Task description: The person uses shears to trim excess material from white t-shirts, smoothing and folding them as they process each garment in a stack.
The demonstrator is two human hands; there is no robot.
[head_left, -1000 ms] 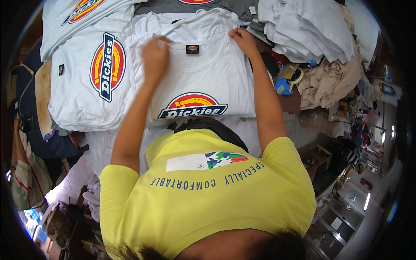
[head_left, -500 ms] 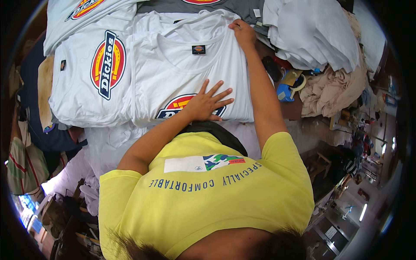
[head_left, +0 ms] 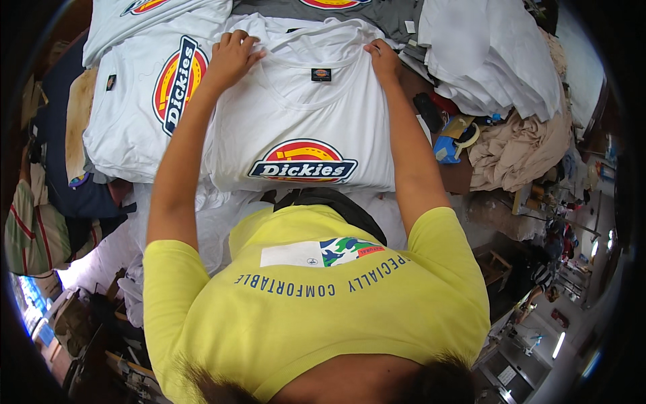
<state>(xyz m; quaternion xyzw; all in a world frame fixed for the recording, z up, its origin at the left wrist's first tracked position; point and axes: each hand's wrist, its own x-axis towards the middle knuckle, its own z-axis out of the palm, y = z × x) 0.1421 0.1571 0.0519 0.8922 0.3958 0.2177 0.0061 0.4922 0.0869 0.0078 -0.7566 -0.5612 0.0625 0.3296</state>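
A white T-shirt (head_left: 296, 121) lies flat in front of me, with a round red, yellow and navy print near its lower edge. Its neckline and small dark label face up at the far end. My right hand (head_left: 384, 60) pinches the shirt's right shoulder edge between thumb and fingers. On the left shoulder rests my left hand (head_left: 233, 62), its bent fingers and thumb apart on the cloth. Just left of it, partly behind my left forearm, is another white T-shirt (head_left: 134, 114) with a similar print turned sideways.
Grey fabric (head_left: 387, 20) with a print lies at the far side. To the right are a heap of white cloth (head_left: 484, 60), a crumpled beige cloth (head_left: 518, 148) and a blue tape dispenser (head_left: 447, 149). Clear plastic (head_left: 222, 222) hangs along the near edge.
My left hand has moved from the print up to the shirt's left shoulder, uncovering the print. My right hand keeps its pinch on the right shoulder.
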